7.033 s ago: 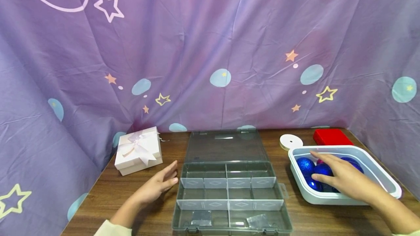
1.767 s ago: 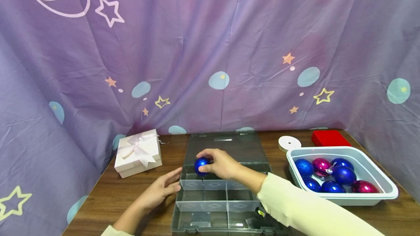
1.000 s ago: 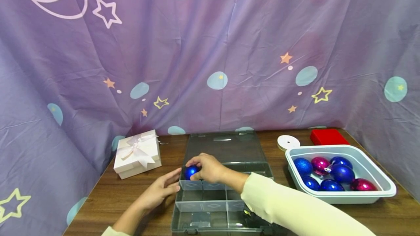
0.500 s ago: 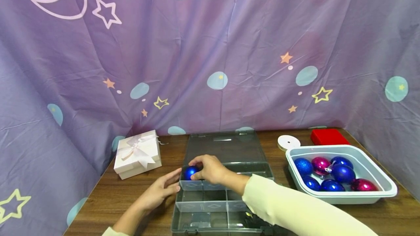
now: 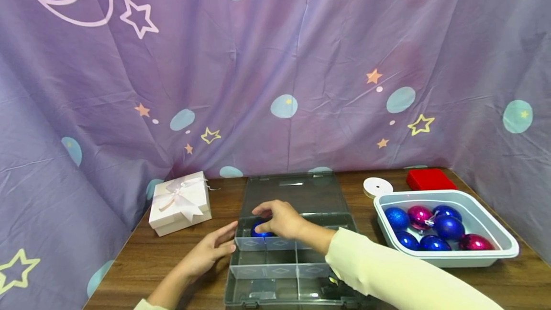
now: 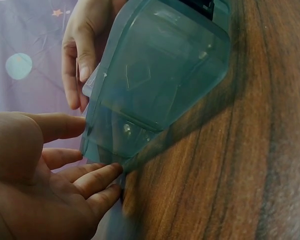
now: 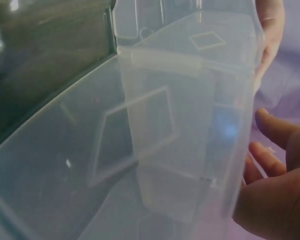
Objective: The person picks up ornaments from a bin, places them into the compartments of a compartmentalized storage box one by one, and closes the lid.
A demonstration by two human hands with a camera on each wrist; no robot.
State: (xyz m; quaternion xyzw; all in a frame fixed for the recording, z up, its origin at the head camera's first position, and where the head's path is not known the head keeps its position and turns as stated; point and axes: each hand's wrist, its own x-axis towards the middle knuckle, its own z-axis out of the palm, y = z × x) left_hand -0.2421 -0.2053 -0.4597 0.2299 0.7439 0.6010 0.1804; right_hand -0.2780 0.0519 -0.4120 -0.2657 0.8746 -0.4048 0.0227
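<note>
A blue Christmas ball [image 5: 260,230] lies low in the back left part of a dark, see-through compartment box [image 5: 261,271], whose lid [image 5: 297,195] is folded back. Over the ball is my right hand [image 5: 281,219], fingers and thumb spread and partly covering it. The right wrist view shows this hand [image 7: 285,185] behind a clear divider [image 7: 155,125], with the ball a blurred blue patch [image 7: 230,129]. My left hand [image 5: 211,252] rests at the box's left side. In the left wrist view its extended fingers [image 6: 102,180] touch the box wall [image 6: 160,65].
A pale tub [image 5: 447,260] at right holds several blue and magenta balls [image 5: 449,227]. Behind it are a white ribbon spool [image 5: 378,186] and a red box [image 5: 430,179]. A white gift box [image 5: 181,204] with a bow stands at back left, before a purple curtain [image 5: 241,85].
My right hand took a blue ball from the tub to the back left of the box. Its fingers have since loosened, and hand and ball shifted slightly right. My left hand stays at the box's side.
</note>
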